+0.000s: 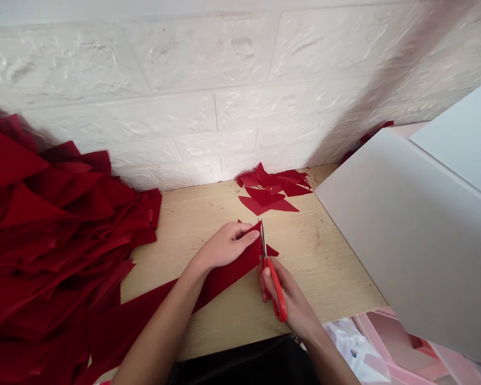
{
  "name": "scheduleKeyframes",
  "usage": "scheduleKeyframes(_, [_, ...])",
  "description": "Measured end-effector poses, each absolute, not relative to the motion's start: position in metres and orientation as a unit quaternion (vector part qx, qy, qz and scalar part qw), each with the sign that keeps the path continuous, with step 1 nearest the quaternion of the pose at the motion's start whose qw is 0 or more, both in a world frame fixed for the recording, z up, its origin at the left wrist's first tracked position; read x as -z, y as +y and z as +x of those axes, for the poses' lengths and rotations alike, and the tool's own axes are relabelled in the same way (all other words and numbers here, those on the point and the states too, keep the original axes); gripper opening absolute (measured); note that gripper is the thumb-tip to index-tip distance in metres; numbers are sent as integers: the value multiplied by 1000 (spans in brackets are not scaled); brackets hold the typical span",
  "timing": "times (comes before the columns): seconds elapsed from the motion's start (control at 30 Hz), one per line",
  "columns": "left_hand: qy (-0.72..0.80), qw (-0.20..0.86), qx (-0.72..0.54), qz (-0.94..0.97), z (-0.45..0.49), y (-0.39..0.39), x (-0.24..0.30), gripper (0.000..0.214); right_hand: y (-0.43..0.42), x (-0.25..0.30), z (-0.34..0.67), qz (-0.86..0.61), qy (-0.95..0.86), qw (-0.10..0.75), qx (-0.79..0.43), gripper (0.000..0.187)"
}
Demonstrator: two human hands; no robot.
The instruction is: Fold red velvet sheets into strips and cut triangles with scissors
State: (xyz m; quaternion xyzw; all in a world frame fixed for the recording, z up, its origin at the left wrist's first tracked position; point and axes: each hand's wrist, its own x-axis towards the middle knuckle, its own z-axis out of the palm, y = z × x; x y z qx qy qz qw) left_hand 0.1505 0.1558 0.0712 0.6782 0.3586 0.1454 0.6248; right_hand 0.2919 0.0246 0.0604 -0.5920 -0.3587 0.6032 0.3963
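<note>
Nearest, at bottom ctr: black cloth across the wearer's lap. Lower R, below table level: a whitish plastic bag w/ pink containers beside it.

Just beyond, both bare hands work over a pale wood table. R hand grips red-handled scissors, fingers wrapped thru & around the loops, blades pointing away from wearer. L hand pinches a dk red fabric strip near its far end, thumb on top. Strip runs diag. from lower L, under the L forearm, up to the blades, which lie along its end; a small red corner shows R of them, can't tell if attached.

L side: big heap of red fabric pcs, piled up toward the wall. R side: large white panel jutting over the table edge.

Farther back, ctr: loose red scraps, some pointed, near the wall's base. Farthest: white brick-pattern wall, w/ a diag. shadow at R.
</note>
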Motion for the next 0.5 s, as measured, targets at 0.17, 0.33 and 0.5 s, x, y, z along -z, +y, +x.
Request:
scheduleKeyframes(0.17, [351, 631, -133, 678, 152, 154, -72, 41, 27, -54, 287, -586, -365, 407, -598, 55])
scheduleKeyframes(0.33, [342, 644, -133, 671, 152, 152, -70, 41, 30, -63, 288, -593, -355, 403, -600, 58])
scheduleKeyframes(0.5, [338, 665, -139, 652, 153, 151, -66, 40, 30, -68, 288, -594, -345, 406, -603, 58])
